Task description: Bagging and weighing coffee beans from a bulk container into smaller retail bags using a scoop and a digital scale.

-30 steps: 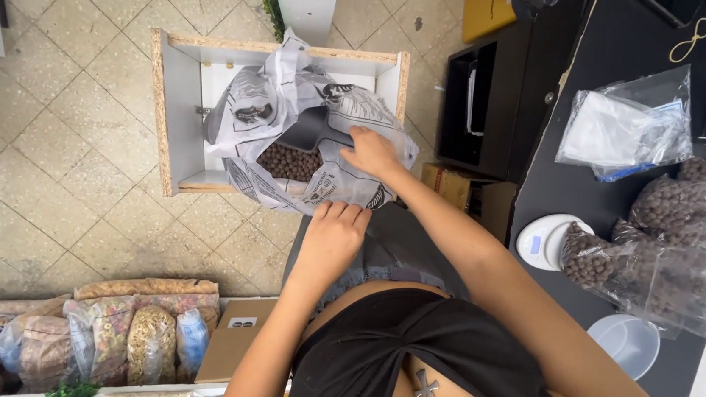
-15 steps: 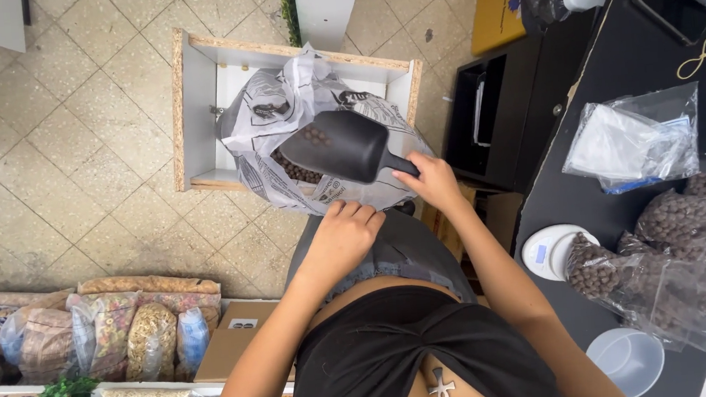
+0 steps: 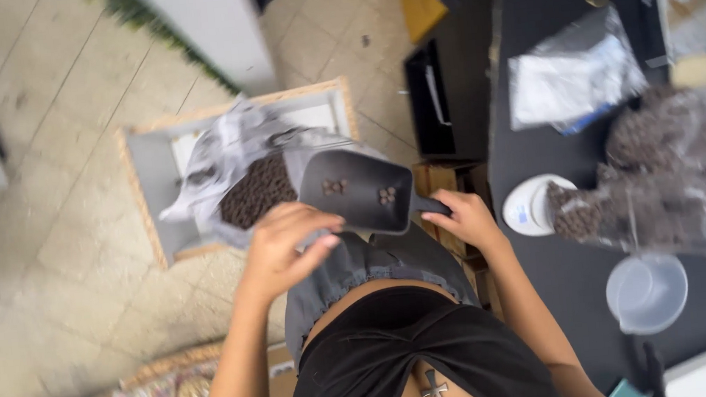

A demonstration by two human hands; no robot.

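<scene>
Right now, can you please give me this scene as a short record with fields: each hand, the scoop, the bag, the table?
Right hand: grips the handle of a dark scoop
Left hand: open, beside the scoop's near edge
Scoop content: a few brown pieces
Bag: open, holds brown pieces, sits in a wooden box
Table: black, with a clear cup

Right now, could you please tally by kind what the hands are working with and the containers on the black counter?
Scoops: 1, dark grey scoop held by the right hand; left hand beside it
Open sacks of brown pellets: 1
Clear bags on the counter: 2, white-filled, brown-filled
Clear cups: 1
White round lids: 1
Total: 6
</scene>
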